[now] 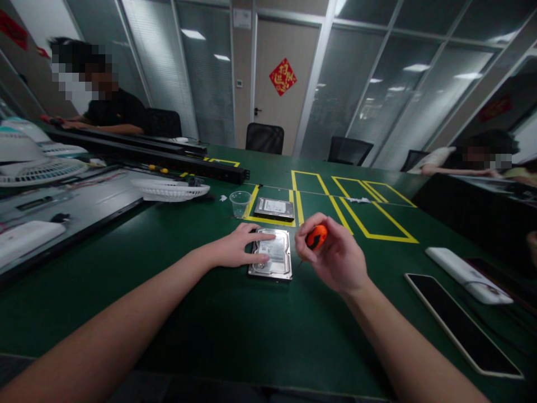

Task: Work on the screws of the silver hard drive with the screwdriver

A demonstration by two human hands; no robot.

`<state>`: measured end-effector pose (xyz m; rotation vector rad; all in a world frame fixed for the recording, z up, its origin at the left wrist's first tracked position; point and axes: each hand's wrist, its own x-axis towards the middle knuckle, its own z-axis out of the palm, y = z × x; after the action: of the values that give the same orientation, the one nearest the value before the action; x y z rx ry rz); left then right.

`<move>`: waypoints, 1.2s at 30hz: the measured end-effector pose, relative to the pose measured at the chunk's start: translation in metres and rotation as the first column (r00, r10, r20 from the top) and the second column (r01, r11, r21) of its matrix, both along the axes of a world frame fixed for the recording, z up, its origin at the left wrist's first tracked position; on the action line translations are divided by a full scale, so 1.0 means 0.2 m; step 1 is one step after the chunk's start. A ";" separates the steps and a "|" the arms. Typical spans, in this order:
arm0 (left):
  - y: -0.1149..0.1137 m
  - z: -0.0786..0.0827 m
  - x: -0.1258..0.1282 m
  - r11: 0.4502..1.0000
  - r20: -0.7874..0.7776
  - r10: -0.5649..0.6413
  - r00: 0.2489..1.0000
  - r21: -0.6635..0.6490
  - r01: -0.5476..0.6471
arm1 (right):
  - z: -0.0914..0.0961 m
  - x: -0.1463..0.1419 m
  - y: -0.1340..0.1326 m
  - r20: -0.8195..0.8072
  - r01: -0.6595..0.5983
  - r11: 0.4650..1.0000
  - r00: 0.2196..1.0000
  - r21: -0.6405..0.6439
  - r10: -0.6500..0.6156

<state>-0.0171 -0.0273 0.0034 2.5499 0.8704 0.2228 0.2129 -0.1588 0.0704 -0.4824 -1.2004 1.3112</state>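
A silver hard drive (274, 262) lies flat on the green table (235, 319) in front of me. My left hand (241, 252) rests on its left side, fingers stretched out flat across the label. My right hand (331, 254) is just right of the drive, fingers closed round a screwdriver with an orange handle (316, 236); its thin shaft points down toward the drive's right edge. A second hard drive (274, 208) lies further back inside a yellow taped square, next to a small clear plastic cup (240, 203).
Yellow tape outlines (369, 215) mark the table beyond. A tablet (461, 322) and a white case (467, 274) lie at right. White fan parts (170, 189) and a long black bar (159, 159) sit at left. Two other people sit at the far left and right.
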 end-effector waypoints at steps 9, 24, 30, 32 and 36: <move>-0.01 0.01 0.00 1.000 -0.006 0.017 1.000 -0.020 -0.017 | -0.01 0.00 0.01 0.041 -0.003 0.999 0.999 0.034 0.002; 0.01 -0.02 0.00 1.000 0.014 0.006 1.000 0.012 -0.007 | -0.01 0.00 -0.01 0.043 0.004 1.000 0.999 0.018 -0.005; 0.00 -0.01 0.00 1.000 0.002 0.014 1.000 0.003 -0.014 | -0.01 0.00 -0.01 0.050 0.003 1.000 0.999 0.030 -0.004; 0.00 -0.01 0.00 1.000 0.003 0.011 1.000 -0.001 -0.011 | -0.01 0.01 0.00 0.027 0.005 0.999 1.000 0.032 -0.006; 0.00 0.00 0.00 1.000 0.001 0.012 1.000 -0.010 -0.012 | 0.01 0.00 0.00 0.017 0.002 1.000 1.000 -0.002 -0.002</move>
<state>-0.0171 -0.0271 0.0033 2.5355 0.8842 0.2229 0.2133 -0.1596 0.0714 -0.4965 -1.2129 1.3090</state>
